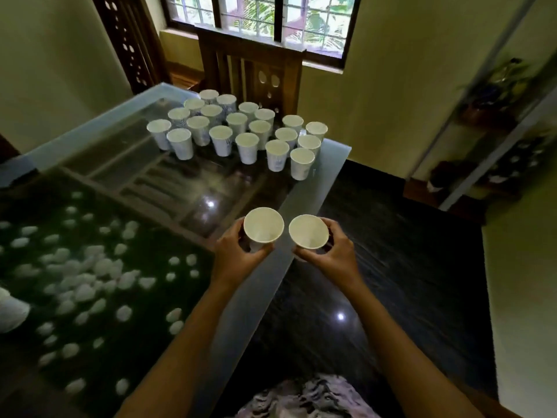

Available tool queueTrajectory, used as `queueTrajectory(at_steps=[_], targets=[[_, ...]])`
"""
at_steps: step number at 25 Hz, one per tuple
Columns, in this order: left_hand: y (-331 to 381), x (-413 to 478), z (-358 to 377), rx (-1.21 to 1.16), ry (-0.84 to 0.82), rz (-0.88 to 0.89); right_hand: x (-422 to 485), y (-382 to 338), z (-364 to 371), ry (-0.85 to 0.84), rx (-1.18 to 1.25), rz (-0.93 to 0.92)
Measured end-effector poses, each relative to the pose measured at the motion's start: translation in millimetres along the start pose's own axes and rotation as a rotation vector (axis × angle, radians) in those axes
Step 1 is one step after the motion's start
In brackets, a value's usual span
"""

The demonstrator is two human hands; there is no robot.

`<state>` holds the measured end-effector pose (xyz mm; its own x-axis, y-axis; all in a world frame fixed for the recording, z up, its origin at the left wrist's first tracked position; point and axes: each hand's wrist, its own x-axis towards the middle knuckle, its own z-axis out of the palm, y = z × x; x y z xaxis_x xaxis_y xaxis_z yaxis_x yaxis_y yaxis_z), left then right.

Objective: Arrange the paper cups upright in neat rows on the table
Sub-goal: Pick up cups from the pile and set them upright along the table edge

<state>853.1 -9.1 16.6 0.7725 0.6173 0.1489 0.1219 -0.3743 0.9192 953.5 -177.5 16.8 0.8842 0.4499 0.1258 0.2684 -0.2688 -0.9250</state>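
Nearest me, my left grip (pixel 238 251) clasps one paper cup (pixel 263 229) and my right grip (pixel 336 254) a second paper cup (pixel 308 231), mouths up, just beside each other above the glass counter (pixel 328 170) edge. Farther along, upright cups (pixel 247 146) stand in rows.

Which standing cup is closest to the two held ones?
The front cup of the rightmost row, beside the table at its right edge. Every other standing cup sits farther back or farther left.

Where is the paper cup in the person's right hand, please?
The right cup is lower centre in the head view, in the right hand, beside the left cup, above the glass table's edge.
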Motion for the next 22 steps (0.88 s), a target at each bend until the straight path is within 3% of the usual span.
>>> queueTrajectory(at_steps=[12, 22], targets=[[-61, 191, -37, 0.118, 0.332, -0.257, 229, 12, 125, -0.314, 0.008, -0.082], [-127, 295, -46, 0.097, 0.345, -0.388, 290, 41, 193, -0.297, 0.053, -0.005]])
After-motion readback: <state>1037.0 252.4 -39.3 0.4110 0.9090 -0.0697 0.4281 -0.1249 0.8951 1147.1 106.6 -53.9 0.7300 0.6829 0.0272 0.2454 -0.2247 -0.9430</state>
